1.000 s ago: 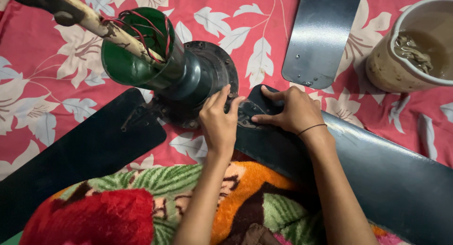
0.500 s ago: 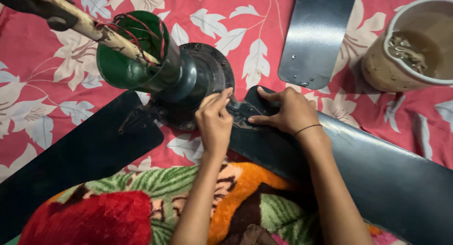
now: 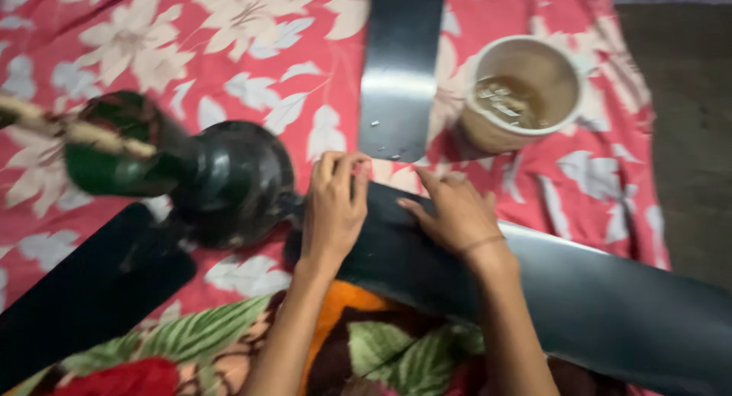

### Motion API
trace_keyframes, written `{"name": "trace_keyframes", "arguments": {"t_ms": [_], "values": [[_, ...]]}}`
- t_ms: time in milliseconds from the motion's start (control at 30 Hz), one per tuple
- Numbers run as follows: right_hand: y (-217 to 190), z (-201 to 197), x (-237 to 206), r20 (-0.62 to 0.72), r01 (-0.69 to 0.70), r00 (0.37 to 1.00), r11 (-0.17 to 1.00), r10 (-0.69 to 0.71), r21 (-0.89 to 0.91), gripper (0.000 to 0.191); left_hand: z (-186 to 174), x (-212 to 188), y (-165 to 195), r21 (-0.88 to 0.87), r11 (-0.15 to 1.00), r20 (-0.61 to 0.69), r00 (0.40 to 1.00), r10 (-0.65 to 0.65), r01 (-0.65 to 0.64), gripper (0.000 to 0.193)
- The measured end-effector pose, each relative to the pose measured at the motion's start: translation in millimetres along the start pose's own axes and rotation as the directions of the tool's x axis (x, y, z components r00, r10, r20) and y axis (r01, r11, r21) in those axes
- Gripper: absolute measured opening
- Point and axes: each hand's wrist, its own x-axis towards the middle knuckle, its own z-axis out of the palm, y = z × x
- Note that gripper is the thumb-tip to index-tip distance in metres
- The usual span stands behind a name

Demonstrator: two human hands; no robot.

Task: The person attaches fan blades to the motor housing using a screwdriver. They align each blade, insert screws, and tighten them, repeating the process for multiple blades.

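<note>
Two bare hands work at the root of a dark ceiling-fan blade (image 3: 579, 304) in the head-camera view, the only one on offer. A dismantled fan lies on a red cloth with pale flowers (image 3: 252, 30), and the frame is blurred by motion. The left hand (image 3: 333, 209) rests on the blade's inner end just beside the round black motor housing (image 3: 232, 182), its fingers curled together at the blade's edge (whether they pinch a small part there cannot be made out). The right hand (image 3: 457, 213), a thin band at its wrist, lies flat on the same blade with fingers spread and relaxed, gripping nothing.

From the housing a green cover (image 3: 107, 156) and a pale rod (image 3: 76, 133) run off toward the left edge. A second blade (image 3: 84, 289) stretches from the housing to the lower left corner. A third, loose blade (image 3: 400, 68) lies apart near the top of the frame, its end just above the hands. Beside it stands a cream-coloured pot (image 3: 476, 133) holding murky liquid. A blanket with green leaves and orange patches (image 3: 221, 335) covers the bottom of the frame.
</note>
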Motion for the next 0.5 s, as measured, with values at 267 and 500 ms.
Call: {"name": "trace_keyframes", "arguments": {"t_ms": [267, 500], "values": [[123.6, -76.3, -70.3, 0.005, -0.508, 0.861, 0.86, 0.508, 0.056, 0.041, 89.6, 26.9, 57.3, -0.068, 0.993, 0.394, 0.911, 0.119, -0.1, 0.017], [137.1, -71.2, -82.0, -0.111, -0.536, 0.793, 0.773, 0.598, 0.339, 0.038, 146.5, 43.7, 43.1, -0.125, 0.901, 0.793, 0.504, 0.342, -0.415, 0.038]]}}
